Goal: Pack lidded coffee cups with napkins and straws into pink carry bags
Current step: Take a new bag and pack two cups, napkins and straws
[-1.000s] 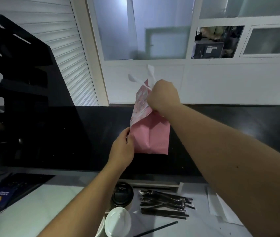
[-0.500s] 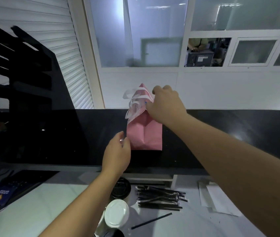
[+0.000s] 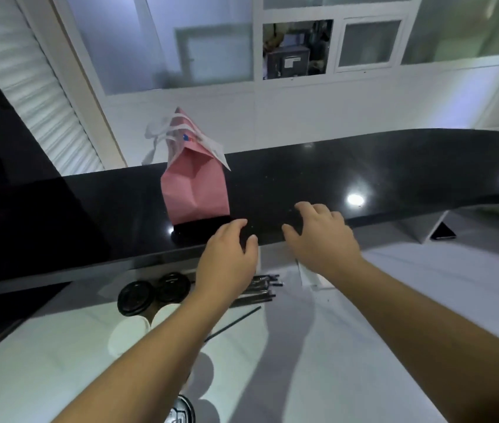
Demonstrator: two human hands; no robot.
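pink bag [image 3: 195, 184]: 1 | black lids [image 3: 135, 297] [image 3: 173, 287]: 2 | hands [image 3: 227, 264] [image 3: 324, 239]: 2

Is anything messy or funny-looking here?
Not much. The pink bag stands upright on the black counter, though its top is crumpled and its white handles flop sideways. One black straw lies apart from the straw pile on the white table. Nothing is spilled.

bare forearms, no sleeves, left grip [image 3: 227, 257], right grip [image 3: 323, 239]
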